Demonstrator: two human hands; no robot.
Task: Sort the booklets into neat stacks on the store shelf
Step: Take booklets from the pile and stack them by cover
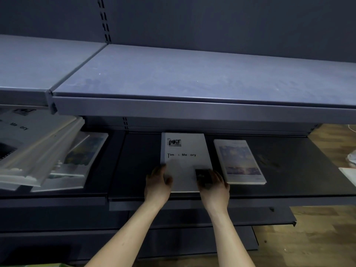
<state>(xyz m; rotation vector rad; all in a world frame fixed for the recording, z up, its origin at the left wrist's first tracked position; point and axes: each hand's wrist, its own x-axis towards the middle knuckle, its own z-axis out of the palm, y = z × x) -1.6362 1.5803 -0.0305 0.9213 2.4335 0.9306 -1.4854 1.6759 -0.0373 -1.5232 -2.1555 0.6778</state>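
Grip: two hands [158, 182] [213, 183] hold one booklet [184, 160].

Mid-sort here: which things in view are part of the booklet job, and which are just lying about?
Job:
- "Time & Memory" booklet, both hands at its near corners
- sky-cover booklet stack
- untidy booklet heap
- dark shelf

Lying about:
- white items on the wooden floor
- upper grey shelf
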